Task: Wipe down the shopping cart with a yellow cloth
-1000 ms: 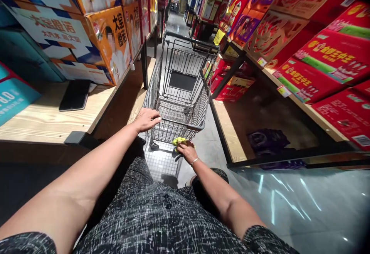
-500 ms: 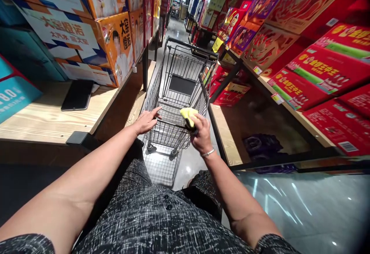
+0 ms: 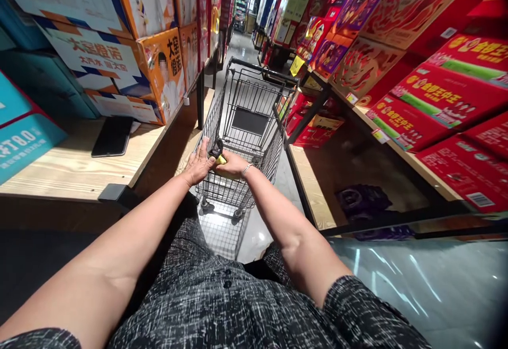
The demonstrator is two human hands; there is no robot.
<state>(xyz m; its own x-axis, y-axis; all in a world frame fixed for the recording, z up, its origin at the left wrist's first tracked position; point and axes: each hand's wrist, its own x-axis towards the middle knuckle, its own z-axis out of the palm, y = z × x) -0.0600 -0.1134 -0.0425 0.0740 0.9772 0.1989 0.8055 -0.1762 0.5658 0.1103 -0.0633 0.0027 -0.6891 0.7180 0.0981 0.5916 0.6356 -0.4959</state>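
Observation:
A black wire shopping cart (image 3: 249, 121) stands in the aisle in front of me. My right hand (image 3: 232, 164) is closed on a yellow and black cloth (image 3: 219, 158) at the left part of the cart's near rim. Beside it, touching or nearly touching the cloth, my left hand (image 3: 197, 165) has its fingers stretched out and holds nothing that I can see. The fingertips of my right hand are partly hidden by the cloth.
A dark phone (image 3: 112, 136) lies on the wooden shelf (image 3: 75, 174) at the left, near orange and white boxes (image 3: 159, 73). Red boxes (image 3: 428, 95) fill the right shelf. Shelf edges flank the cart closely on both sides, and the aisle runs on ahead.
My right hand has moved left along the cart's near rim with the cloth, up to my left hand. My left hand has stayed near the left corner, its fingers now pointing more upward.

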